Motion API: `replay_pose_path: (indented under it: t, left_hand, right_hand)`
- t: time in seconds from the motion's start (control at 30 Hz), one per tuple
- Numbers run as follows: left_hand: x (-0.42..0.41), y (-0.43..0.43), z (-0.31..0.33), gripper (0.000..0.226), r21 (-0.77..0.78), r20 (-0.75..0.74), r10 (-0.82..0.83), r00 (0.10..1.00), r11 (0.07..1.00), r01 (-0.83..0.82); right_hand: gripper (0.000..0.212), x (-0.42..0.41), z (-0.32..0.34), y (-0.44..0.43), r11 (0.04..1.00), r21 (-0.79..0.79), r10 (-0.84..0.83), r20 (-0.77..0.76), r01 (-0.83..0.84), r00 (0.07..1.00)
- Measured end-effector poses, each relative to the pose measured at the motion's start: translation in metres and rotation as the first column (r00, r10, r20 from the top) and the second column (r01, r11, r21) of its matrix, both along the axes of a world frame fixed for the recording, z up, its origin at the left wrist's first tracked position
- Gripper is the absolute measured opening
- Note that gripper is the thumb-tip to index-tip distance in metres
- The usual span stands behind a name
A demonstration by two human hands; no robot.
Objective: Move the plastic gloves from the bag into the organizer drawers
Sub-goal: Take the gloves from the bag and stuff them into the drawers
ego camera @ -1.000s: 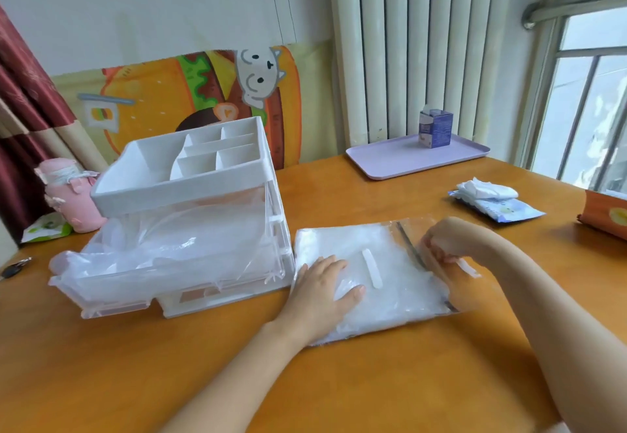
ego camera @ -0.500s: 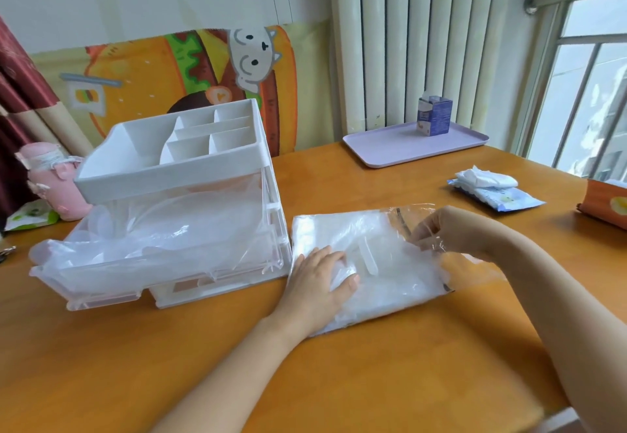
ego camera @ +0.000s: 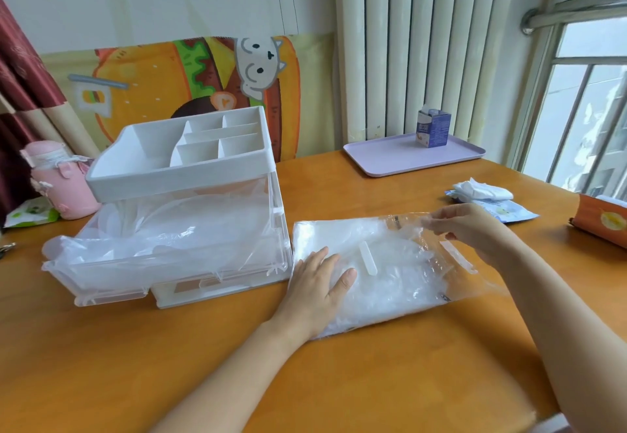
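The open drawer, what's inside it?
The drawer holds a heap of clear plastic gloves spilling over its left edge. Anything beneath the heap is hidden.

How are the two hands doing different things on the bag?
The left hand lies flat, palm down, pressing on the bag; the right hand is raised, fingers pinching thin plastic at the bag's open end. The left hand is near the organizer; the right hand is farther away. Both touch the bag.
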State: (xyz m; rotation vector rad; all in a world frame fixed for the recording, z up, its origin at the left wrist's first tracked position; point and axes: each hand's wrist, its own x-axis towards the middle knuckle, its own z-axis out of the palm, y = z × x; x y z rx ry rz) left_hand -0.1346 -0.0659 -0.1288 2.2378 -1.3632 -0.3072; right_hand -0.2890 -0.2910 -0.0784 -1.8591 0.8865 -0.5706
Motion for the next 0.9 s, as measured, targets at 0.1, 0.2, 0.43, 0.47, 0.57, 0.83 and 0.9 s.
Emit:
replay_pose_path:
  t: [0.1,0.2,0.43,0.47,0.57,0.83,0.9]
  left_hand:
    - [0.0,0.001,0.0,0.063,0.021,0.003,0.003,1.0,1.0,-0.003]
    - [0.001,0.0,-0.002,0.062,0.05,0.027,0.005,1.0,0.999,-0.007]
    - [0.001,-0.001,0.0,0.06,0.01,0.008,0.0,1.0,1.0,-0.001]
    - [0.001,-0.001,0.001,0.061,-0.031,-0.021,-0.002,1.0,1.0,0.001]
    - [-0.005,0.001,0.01,0.067,-0.205,-0.185,-0.032,0.982,0.979,-0.006]
    - [-0.026,-0.004,0.031,0.144,-0.43,-0.611,-0.274,0.743,0.902,-0.021]
    - [-0.03,-0.002,0.038,0.142,-0.453,-0.65,-0.331,0.684,0.892,0.002]
  right_hand:
    - [0.017,0.001,0.0,0.0,0.99,0.102,-0.116,0.233,0.095,0.966]
    - [0.019,-0.001,0.004,-0.002,0.967,0.174,-0.244,0.411,0.187,0.878]
    - [0.015,-0.012,0.026,0.016,0.934,0.285,-0.074,0.743,-0.215,0.665]
    - [0.015,-0.012,0.029,0.021,0.923,0.268,-0.028,0.764,-0.277,0.645]
    - [0.019,-0.014,0.033,0.037,0.874,0.266,0.007,0.829,-0.406,0.559]
    - [0.034,-0.015,0.029,0.068,0.69,0.301,0.064,0.881,-0.658,0.469]
    - [0.04,-0.016,0.032,0.08,0.673,0.355,0.035,0.861,-0.649,0.507]
